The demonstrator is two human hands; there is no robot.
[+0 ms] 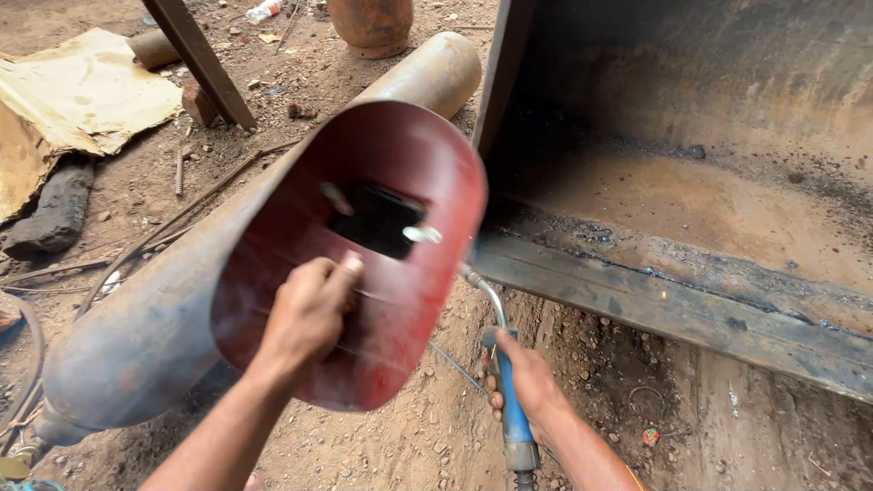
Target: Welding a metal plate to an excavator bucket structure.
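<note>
Holding 1 red welding shield (400, 300), 1 blue-handled torch (509, 409), 2 hands: left (305, 314), right (527, 382)

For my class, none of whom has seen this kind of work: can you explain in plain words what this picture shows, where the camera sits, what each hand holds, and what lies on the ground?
The single picture comes from a camera worn on the person's head, looking down at their own two bare hands. The left hand grips a red curved hand-held shield with a dark rectangular window, raised in front of the view. The right hand grips a blue-handled torch with a bent metal neck, whose tip is hidden behind the shield. To the right stands a large rusty steel bucket-like shell with a dark seam along its lower edge. On the dirt ground lie a long grey gas cylinder, a second orange cylinder, crumpled yellowish sheet, and scrap bits.
</note>
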